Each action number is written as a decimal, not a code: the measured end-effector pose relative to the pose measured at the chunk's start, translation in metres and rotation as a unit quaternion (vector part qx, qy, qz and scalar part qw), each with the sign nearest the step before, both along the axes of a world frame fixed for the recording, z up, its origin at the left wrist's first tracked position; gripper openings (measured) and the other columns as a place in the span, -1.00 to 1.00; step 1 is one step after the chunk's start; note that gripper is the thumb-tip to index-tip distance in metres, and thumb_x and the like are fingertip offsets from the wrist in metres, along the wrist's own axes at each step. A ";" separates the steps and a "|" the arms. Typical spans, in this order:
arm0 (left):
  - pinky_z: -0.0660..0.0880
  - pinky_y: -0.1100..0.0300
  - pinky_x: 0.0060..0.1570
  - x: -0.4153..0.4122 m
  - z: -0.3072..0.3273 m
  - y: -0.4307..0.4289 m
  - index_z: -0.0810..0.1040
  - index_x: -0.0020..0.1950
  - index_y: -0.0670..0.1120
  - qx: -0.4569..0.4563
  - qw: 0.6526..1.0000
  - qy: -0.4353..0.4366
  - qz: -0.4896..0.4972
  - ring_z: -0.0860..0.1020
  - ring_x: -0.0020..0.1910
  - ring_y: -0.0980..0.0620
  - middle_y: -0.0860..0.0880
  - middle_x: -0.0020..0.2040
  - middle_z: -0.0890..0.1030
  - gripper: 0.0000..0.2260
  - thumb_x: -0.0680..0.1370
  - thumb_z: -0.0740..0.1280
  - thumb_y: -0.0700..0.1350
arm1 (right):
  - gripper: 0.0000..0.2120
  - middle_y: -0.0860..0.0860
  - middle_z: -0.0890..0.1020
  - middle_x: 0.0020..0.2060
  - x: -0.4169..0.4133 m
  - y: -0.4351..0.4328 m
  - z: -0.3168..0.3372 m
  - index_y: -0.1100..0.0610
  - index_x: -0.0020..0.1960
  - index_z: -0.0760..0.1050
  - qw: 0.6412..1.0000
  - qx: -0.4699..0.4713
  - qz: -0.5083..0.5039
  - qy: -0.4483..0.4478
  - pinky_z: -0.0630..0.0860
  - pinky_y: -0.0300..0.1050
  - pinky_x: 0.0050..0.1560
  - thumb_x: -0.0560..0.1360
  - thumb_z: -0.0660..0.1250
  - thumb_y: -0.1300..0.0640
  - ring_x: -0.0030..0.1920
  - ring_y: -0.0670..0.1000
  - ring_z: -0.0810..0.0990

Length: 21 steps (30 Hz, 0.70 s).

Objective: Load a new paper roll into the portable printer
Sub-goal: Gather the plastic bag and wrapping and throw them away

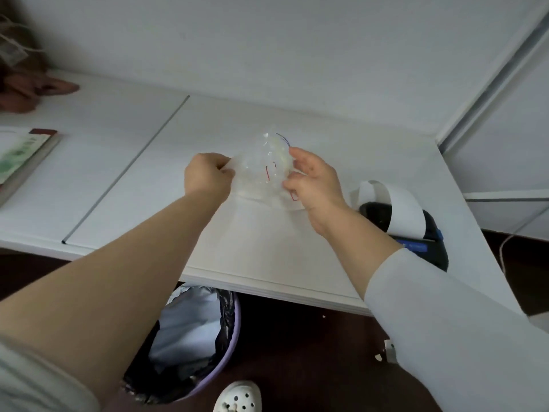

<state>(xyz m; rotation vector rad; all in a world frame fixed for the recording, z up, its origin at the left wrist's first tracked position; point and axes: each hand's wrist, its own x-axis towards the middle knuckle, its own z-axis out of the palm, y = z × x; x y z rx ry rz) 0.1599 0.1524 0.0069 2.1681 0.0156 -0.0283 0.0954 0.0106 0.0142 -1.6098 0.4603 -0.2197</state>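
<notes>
Above the white desk [267, 242], both hands hold a clear plastic bag [261, 171] with thin red and blue lines; something white shows inside it, blurred. My left hand [208, 176] pinches the bag's left edge. My right hand [312, 182] grips its right side with the fingers curled around it. The black portable printer [427, 233] with blue trim lies at the desk's right, just behind my right forearm. A curled strip of white paper [398, 203] loops up out of it.
A purple waste bin [193, 337] lined with a black bag and holding white paper stands under the desk's front edge. A book [23, 156] lies at the far left, with brown cloth [26, 87] behind it. A white shoe [240, 396] is on the dark floor.
</notes>
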 end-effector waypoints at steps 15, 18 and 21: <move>0.60 0.18 -0.12 -0.025 -0.017 0.073 0.49 -0.30 -0.18 -0.266 0.939 0.171 0.138 0.56 -0.33 -0.05 -0.08 -0.23 0.54 -0.85 0.40 0.41 -0.34 | -0.35 0.14 0.21 0.43 -0.002 0.008 -0.021 -0.06 0.48 0.09 0.965 -0.174 -0.072 0.185 0.32 0.01 0.31 0.46 0.28 0.03 0.40 0.20 0.29; 0.60 0.20 -0.21 -0.020 -0.020 0.073 0.52 -0.28 -0.18 -0.231 0.952 0.163 0.121 0.57 -0.29 -0.08 -0.12 -0.17 0.58 -0.86 0.39 0.44 -0.33 | -0.13 0.17 -0.04 0.52 0.022 0.010 -0.009 -0.21 0.48 0.00 0.948 -0.273 -0.004 0.164 0.17 0.03 0.44 0.34 0.45 -0.12 0.52 0.19 0.03; 0.58 0.28 -0.45 -0.017 -0.020 0.072 0.54 -0.17 -0.21 -0.222 0.953 0.172 0.117 0.56 -0.25 -0.08 -0.17 -0.11 0.58 -0.91 0.40 0.42 -0.34 | -0.18 0.16 0.11 0.49 0.044 0.017 -0.011 -0.20 0.43 0.19 0.918 -0.347 0.101 0.163 0.26 0.05 0.42 0.27 0.51 -0.09 0.47 0.15 0.19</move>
